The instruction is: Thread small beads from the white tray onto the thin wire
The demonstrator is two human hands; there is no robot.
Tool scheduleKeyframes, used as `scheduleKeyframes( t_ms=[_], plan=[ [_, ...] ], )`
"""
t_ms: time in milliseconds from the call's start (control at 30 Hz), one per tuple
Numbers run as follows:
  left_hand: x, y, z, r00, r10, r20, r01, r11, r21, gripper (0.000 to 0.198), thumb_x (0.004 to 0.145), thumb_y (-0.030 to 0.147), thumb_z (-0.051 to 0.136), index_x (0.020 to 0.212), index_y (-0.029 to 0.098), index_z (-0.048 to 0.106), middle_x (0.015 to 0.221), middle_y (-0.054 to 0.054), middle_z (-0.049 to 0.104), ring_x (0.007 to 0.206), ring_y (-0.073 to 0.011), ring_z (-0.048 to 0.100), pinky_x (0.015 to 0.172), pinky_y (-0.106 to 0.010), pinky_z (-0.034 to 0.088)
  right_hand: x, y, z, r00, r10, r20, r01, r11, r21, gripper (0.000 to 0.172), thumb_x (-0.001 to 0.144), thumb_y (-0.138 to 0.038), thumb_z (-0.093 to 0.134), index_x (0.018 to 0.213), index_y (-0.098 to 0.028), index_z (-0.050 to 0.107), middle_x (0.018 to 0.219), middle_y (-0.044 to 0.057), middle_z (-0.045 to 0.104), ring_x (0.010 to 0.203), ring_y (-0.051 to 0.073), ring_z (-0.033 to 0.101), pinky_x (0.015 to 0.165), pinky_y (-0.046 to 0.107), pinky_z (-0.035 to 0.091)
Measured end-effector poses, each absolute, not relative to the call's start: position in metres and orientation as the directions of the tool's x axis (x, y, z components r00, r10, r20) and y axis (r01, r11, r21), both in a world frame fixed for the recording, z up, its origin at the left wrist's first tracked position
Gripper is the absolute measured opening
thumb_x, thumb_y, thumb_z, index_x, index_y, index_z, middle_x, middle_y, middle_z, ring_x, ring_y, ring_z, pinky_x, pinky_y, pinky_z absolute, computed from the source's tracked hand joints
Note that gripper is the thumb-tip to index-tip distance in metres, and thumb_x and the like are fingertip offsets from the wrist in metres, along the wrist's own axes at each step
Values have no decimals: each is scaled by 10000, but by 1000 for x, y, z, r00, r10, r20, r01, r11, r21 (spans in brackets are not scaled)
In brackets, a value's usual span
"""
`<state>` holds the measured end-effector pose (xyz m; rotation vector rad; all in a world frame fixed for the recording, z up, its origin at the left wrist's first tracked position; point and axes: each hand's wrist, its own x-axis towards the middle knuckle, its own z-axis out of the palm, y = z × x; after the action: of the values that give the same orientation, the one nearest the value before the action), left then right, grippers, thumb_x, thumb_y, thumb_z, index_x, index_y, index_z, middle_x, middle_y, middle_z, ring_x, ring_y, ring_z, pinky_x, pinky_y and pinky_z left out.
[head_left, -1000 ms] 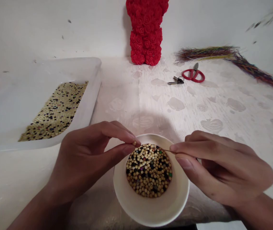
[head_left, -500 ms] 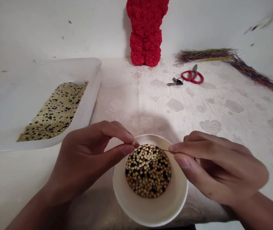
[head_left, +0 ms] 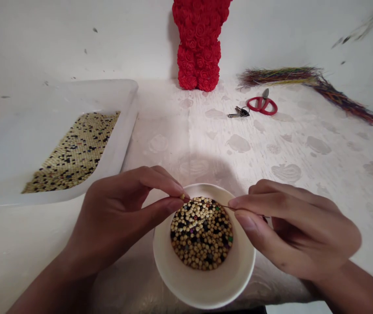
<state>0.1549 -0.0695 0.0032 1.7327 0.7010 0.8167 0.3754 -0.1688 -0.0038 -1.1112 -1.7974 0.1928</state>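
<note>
right hand (head_left: pixel 291 229): closing thumb and forefinger, gripping a thin needle (head_left: pixel 224 206)
left hand (head_left: pixel 124 218): closing thumb and forefinger, pinching a small bead (head_left: pixel 183 196) at the needle's tip
needle axis: lying nearly level, pointing left toward the bead
white bowl (head_left: pixel 243 261): sitting beneath both hands, holding mixed beads (head_left: pixel 201 233)

A translucent plastic tray (head_left: pixel 75 90) sits on the left of the worktop (head_left: pixel 186 135), which is covered in a pale cloth with a leaf-like pattern, and holds a flat sheet of woven cream and dark beads (head_left: pixel 75 152). Against the white wall (head_left: pixel 75 39) at the back stands a red foam-rose bear (head_left: pixel 199 48). To its right lie a small bunch of keys (head_left: pixel 238 112), red-handled scissors (head_left: pixel 261 104) just beside them, and a bundle of multicoloured strands (head_left: pixel 313 83).
</note>
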Motion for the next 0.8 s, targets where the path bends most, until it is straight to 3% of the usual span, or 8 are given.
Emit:
scheduleKeyframes(
  t_ms=[300, 533, 800],
  plan=[
    [157, -72, 1, 624, 747, 232, 33, -322, 946, 227, 789, 48, 761, 847, 267, 771, 836, 20, 755, 770, -132, 722, 699, -211, 583, 373, -168, -8, -92, 740, 666, 577, 585, -569, 110, 894, -73, 650, 920, -162, 709, 630, 2, 621, 472, 96, 505, 414, 240, 412],
    [153, -73, -5, 653, 702, 282, 37, -402, 915, 299, 809, 40, 742, 943, 304, 786, 894, 25, 758, 810, -135, 710, 740, -243, 588, 374, -163, -10, -132, 704, 698, 580, 626, -521, 93, 850, -58, 688, 885, -125, 742, 714, 45, 664, 643, 161, 596, 641, 380, 476],
    [151, -75, -5, 641, 678, 359, 53, -506, 861, 355, 798, 62, 762, 994, 357, 782, 895, 51, 766, 794, -126, 714, 671, -234, 579, 375, -162, -13, -142, 703, 697, 555, 639, -532, 81, 854, -48, 701, 895, -85, 760, 760, 71, 684, 690, 162, 601, 679, 395, 462]
  ],
)
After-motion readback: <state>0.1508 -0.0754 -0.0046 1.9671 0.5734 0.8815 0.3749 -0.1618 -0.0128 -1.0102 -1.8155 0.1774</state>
